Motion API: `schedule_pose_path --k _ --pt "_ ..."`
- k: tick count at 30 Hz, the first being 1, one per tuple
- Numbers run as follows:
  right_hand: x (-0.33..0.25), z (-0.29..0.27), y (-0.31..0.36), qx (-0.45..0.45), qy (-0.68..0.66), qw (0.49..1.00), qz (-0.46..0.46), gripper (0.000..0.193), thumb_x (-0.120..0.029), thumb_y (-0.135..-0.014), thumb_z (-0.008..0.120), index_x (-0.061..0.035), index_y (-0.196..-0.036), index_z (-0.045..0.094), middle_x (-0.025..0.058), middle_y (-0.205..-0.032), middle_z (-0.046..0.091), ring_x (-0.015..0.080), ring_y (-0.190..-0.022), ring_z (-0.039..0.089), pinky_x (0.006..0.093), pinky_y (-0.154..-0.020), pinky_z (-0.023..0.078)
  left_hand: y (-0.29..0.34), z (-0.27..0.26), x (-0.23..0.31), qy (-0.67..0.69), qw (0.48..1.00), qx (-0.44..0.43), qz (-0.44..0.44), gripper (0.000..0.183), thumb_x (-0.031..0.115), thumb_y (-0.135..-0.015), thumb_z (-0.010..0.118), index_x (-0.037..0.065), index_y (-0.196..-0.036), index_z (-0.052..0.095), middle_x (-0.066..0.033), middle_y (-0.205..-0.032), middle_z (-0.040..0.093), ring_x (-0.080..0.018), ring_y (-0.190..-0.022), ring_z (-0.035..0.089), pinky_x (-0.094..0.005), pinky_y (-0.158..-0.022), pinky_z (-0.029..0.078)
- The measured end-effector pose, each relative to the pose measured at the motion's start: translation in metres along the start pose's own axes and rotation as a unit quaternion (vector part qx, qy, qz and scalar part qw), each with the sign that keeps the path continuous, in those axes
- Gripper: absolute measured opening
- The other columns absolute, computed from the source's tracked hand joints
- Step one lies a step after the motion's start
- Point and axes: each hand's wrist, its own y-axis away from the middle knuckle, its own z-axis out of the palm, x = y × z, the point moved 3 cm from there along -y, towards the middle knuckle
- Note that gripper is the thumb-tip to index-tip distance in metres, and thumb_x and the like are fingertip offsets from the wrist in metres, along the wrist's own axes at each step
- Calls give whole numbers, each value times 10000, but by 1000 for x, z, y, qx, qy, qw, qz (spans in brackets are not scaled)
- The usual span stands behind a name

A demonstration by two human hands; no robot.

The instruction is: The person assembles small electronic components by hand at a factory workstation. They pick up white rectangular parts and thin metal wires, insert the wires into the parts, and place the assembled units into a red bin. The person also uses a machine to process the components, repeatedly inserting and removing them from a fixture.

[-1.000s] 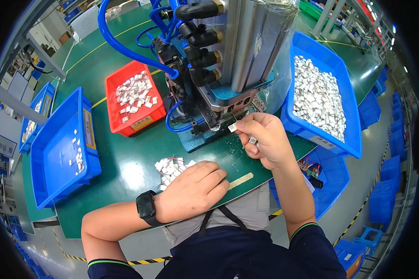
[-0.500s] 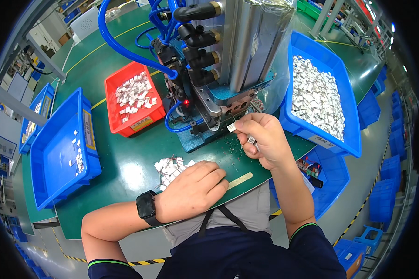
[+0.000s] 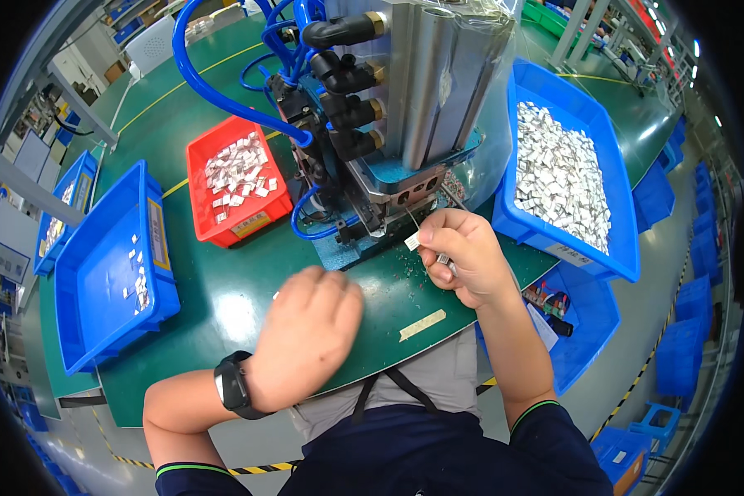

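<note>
My right hand (image 3: 465, 258) is closed, pinching a small white block with thin wires (image 3: 412, 241) between thumb and forefinger. The wires point up toward the openings at the front of the bench machine (image 3: 417, 188). Another white piece (image 3: 444, 260) sits in the curled fingers of the same hand. My left hand (image 3: 310, 331), slightly blurred, hovers palm down over the green table; its fingertips are hidden. A tiny white edge (image 3: 276, 294) peeks out beside it, and the hand covers whatever else lies there.
Left stands a red bin (image 3: 285, 202) of white pieces, then a blue bin (image 3: 91, 273) holding a few. A fuller blue bin (image 3: 628, 240) is on the right. Blue air hoses (image 3: 223, 103) arch over the machine. Beige tape (image 3: 422, 325) marks the table near its front edge.
My left hand has shifted left and now covers the pile of white pieces that was visible. My right hand has moved slightly down, still gripping the white block.
</note>
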Motion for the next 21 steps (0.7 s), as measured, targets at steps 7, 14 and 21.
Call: schedule_pose_path --k 7,14,21 --pt "2 0 1 -16 -7 1000 -1 74 -86 -856 660 -23 -836 627 46 -661 587 31 -442 445 173 -363 277 1 5 -13 -37 993 -66 -93 356 36 -766 593 -65 -1101 530 -178 -918 594 -317 -831 571 -405 -748 476" --pt "3 -2 0 -28 -11 1000 -1 70 -80 -856 652 -17 -840 627 49 -664 586 33 -441 441 175 -360 267 -1 0 -19 26 993 -91 -74 386 -49 -740 541 -86 -1123 509 -196 -876 584 -350 -824 564 -411 -754 469" --pt "0 0 2 -27 -13 999 12 73 -88 -860 648 -27 -834 617 48 -663 581 40 -445 440 180 -363 265 2 -14 -24 57 986 -138 -78 397 -74 -722 524 -77 -1119 512 -200 -861 576 -374 -832 558 -421 -756 463"
